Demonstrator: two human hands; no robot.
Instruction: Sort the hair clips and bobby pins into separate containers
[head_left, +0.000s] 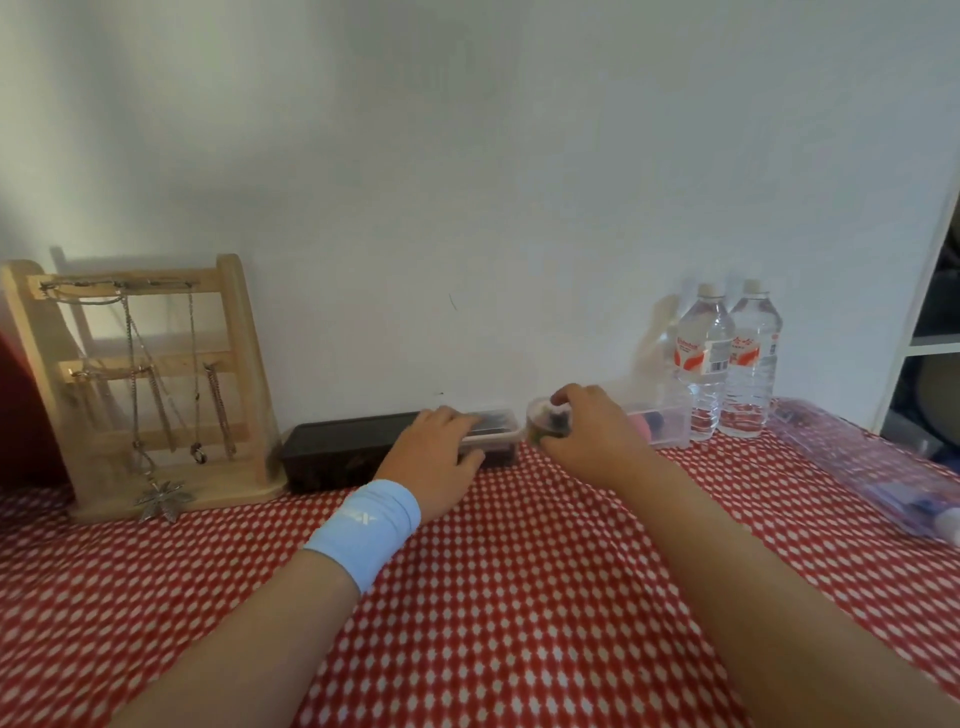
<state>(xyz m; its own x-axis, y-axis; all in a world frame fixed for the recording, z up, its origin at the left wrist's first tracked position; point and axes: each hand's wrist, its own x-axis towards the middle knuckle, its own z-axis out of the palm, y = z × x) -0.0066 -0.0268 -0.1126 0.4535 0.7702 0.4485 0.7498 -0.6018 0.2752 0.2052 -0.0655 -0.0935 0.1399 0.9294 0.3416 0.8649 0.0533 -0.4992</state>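
My left hand (435, 453), with a light blue wristband, grips a small clear rectangular container (493, 428) with dark pieces inside, next to a long dark box (343, 451) by the wall. My right hand (587, 434) holds a small round clear tub (545, 422) with dark items in it, thumb over its top. Behind that hand a clear rectangular box (662, 423) holds a pink thing and dark things. The picture is too blurred to tell clips from pins.
A wooden jewellery stand (145, 384) hung with chains stands at the left on the red-and-white patterned tablecloth (519, 597). Two water bottles (727, 364) stand by the wall at right. A clear plastic bag (872, 467) lies at the far right, beside a white shelf unit (924, 322).
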